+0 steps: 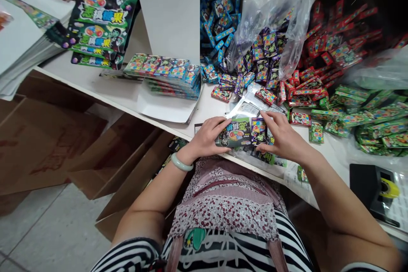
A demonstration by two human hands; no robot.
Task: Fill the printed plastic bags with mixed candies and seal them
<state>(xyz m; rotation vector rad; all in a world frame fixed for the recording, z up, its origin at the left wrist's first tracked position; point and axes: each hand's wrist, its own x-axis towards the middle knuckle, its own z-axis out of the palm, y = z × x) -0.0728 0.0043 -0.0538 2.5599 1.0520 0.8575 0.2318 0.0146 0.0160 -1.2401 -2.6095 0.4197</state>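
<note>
My left hand (206,137) grips the left end of a green printed packet (234,134) at the table's front edge. My right hand (282,136) pinches a small purple candy box (258,128) held against the packet's right end. Both hands have their fingers curled. More small boxes lie under and just behind my hands on clear plastic sleeves (247,108). A pale green bangle (181,163) sits on my left wrist.
Heaps of small boxes cover the white table (105,85): blue (219,21), purple (264,55) spilling from a clear bag, red (321,55), green (372,121). Stacked packets (165,74) and green cartons (102,21) lie left. A tape dispenser (378,191) sits right. Cardboard boxes (47,144) stand below.
</note>
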